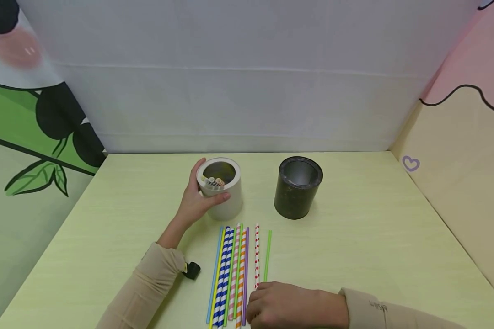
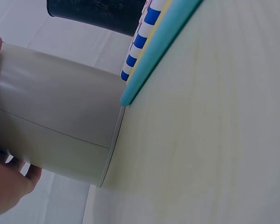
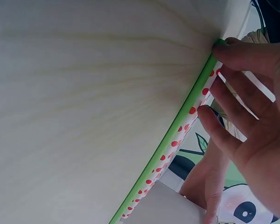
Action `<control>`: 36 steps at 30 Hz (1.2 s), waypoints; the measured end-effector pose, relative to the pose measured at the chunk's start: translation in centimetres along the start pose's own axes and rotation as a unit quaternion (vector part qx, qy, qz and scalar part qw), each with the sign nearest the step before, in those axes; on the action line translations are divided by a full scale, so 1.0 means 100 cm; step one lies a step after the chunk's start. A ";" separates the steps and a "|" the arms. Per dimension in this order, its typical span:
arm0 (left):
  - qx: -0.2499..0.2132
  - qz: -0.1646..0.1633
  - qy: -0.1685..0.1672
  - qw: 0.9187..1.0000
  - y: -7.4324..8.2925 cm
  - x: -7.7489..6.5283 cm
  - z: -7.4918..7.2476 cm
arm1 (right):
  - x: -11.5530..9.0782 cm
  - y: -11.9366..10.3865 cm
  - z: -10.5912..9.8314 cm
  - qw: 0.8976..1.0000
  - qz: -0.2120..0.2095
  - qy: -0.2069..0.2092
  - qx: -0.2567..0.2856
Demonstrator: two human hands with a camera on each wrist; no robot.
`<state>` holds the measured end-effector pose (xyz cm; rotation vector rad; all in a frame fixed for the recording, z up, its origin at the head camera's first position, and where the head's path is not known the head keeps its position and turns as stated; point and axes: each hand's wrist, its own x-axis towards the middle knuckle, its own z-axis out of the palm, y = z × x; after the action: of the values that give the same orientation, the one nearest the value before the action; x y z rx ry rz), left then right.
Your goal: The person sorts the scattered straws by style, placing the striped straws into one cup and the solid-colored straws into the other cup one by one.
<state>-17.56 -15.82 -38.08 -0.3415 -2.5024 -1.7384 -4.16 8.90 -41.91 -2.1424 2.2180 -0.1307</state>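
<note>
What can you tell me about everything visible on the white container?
The white container is cylindrical, smooth and plastic-looking, with a thick rim and a seam along its side. It stands upright on the table, left of the black container. Striped straw ends show inside. The left hand grips it.

Left hand [image 1: 201, 196] grips — right hand [image 1: 277, 302] half-curled.

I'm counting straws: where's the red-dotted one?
In the head view, the red-dotted straw lies just right of centre, between the purple straw and the rightmost green straw.
</note>
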 end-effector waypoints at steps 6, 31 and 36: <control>0.002 0.001 0.000 1.000 0.001 0.000 0.001 | 0.001 0.001 -0.001 1.000 -0.002 0.005 -0.003; 0.005 -0.006 0.005 1.000 -0.018 0.005 0.002 | 0.000 0.005 -0.009 0.998 -0.002 0.041 -0.053; 0.009 -0.008 0.010 1.000 -0.034 0.012 0.001 | -0.002 0.007 -0.021 0.990 -0.008 0.097 -0.099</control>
<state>-19.51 -16.66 -41.06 -0.3026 -2.5125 -1.7150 -5.04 9.20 -39.85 -2.3428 2.4131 -0.1292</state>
